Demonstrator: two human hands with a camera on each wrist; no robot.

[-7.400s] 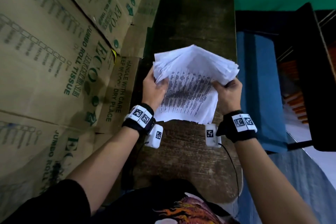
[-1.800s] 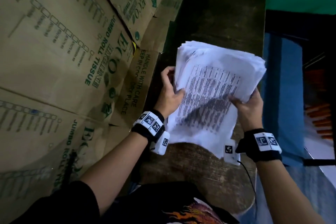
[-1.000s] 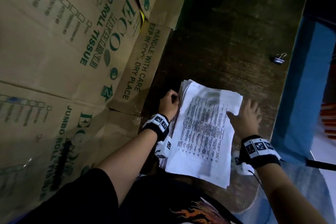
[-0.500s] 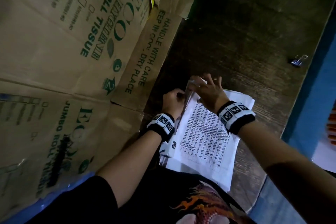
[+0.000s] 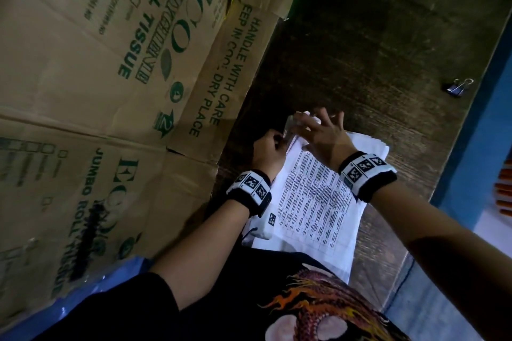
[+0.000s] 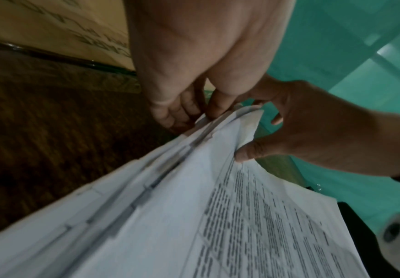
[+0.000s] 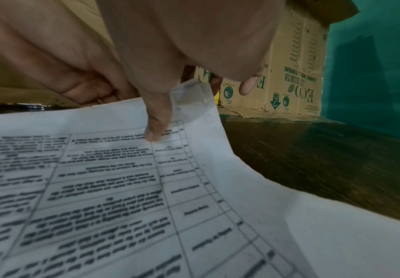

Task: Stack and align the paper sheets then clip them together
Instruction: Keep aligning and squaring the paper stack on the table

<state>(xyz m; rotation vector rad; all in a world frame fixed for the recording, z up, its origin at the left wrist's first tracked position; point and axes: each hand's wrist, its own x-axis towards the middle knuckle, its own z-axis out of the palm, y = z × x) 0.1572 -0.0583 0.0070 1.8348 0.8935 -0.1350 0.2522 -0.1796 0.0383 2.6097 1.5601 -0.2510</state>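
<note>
Both hands' grip pinches the white printed paper stack's ragged eleven-o'clock corner: left hand, right hand. The dark wooden surface lies bare toward one o'clock, out to a black binder clip by its edge.

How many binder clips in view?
1. The binder clip lies on the wooden table by its far right edge, away from the paper stack and both hands. Others may be hidden under the sheets.

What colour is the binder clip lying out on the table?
The binder clip is dark, black or so, with silvery wire handles; the head view shows it best.
</note>
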